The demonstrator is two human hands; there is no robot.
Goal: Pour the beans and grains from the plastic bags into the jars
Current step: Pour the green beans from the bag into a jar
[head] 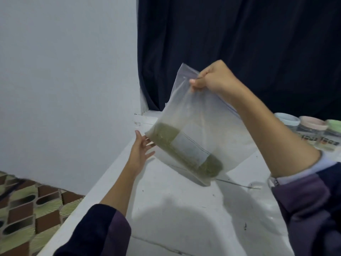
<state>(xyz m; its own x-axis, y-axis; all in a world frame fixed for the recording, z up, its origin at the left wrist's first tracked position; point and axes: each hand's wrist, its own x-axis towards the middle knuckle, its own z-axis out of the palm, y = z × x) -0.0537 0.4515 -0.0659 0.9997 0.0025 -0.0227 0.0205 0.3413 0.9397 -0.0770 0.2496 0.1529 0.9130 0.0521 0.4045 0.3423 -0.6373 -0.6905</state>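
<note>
I find the plastic bag (195, 126) lifted clear above the white counter (166, 209), hanging tilted from its upper edge, where my right hand (212, 78) has its grip pinched on the film near the top right corner. My left hand (141, 150) sits just beside the bag's lower left corner, fingers spread and straight; I cannot tell whether the fingertips touch the film or stop just short of it. The greenish grains (166, 135) lie gathered in a band along the bag's low edge, partly hidden behind a white label (190, 148) on its face. The jars (311, 130), with pale blue, pink and green lids, stand to the right of the bag, beyond my right forearm, at the back of the counter against the dark curtain (239, 43); all three lids appear to be on. A clear glass vessel (258, 187) seems to stand below and right of the bag, near my right sleeve, but it is too faint to be certain. In my judgement the step in hand is presenting this bag for opening; pouring has not begun. The next move calls for the left hand to steady the bag, the seal to be parted, a jar uncovered and brought under, and the mouth lowered to the rim before tipping.
</note>
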